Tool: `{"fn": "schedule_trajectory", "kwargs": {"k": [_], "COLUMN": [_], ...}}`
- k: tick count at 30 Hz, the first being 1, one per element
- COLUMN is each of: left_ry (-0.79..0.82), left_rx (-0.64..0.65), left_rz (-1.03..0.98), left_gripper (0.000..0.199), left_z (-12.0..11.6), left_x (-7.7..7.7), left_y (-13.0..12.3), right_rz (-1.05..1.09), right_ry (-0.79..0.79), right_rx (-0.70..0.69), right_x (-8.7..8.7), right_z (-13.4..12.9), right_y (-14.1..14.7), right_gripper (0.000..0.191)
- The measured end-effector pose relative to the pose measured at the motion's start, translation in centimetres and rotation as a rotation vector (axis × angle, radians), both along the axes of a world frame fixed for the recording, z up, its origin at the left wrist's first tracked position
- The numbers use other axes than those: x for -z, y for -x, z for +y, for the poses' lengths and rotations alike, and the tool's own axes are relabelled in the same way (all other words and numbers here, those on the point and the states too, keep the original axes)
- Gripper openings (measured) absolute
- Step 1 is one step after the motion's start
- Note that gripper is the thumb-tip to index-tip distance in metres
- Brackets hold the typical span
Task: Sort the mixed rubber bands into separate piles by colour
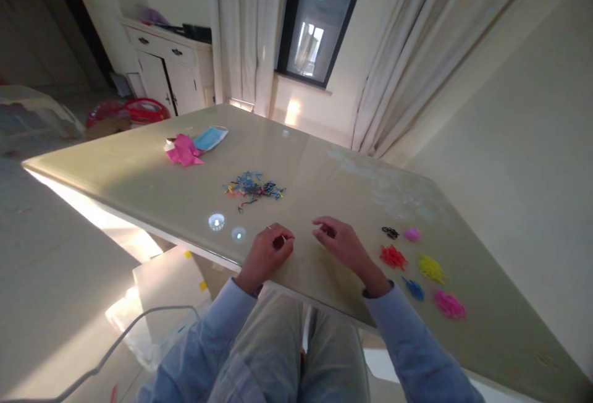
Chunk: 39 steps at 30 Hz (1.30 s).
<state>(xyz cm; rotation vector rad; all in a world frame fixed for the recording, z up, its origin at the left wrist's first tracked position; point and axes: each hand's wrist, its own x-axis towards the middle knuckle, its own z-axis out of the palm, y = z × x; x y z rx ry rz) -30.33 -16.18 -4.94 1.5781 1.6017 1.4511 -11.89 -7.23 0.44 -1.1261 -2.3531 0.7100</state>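
My left hand (269,251) is over the near edge of the table, its fingers curled and the thumb tip against the index finger. Whatever it may pinch is too small to make out. To its right, my right hand (341,243) is held with thumb and fingers apart, and nothing shows between them. Beyond my left hand lies a mixed heap of small thin bands (252,186), mostly blue and black. Right of my right hand are sorted piles: black bands (390,232), red bands (393,257), blue bands (414,288), yellow bands (430,267) and pink bands (449,304).
A light purple pile (412,234) lies beside the black one. At the table's far left are crumpled pink paper (184,150) and a blue face mask (210,138). The glossy table (315,162) reflects ceiling lights. A white box (167,285) stands below its left edge.
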Motion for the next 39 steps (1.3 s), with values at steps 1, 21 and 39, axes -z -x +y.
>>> {"fn": "schedule_trajectory", "kwargs": {"k": [1, 21, 39], "left_ry": [0.000, -0.038, -0.030], "left_rx": [0.003, 0.003, -0.029], "left_rz": [-0.009, -0.042, -0.041], "left_gripper": [0.008, 0.010, 0.011], "left_z": [0.0, 0.0, -0.1], "left_x": [0.0, 0.2, 0.2], "left_y": [0.0, -0.4, -0.1], "right_rz": [0.004, -0.264, 0.906], "right_ry": [-0.037, -0.198, 0.849], "right_rx": [-0.039, -0.275, -0.015], "right_x": [-0.2, 2.1, -1.1], "right_z": [0.9, 9.7, 3.4], "right_y": [2.0, 18.2, 9.1], "right_gripper": [0.029, 0.016, 0.031]}}
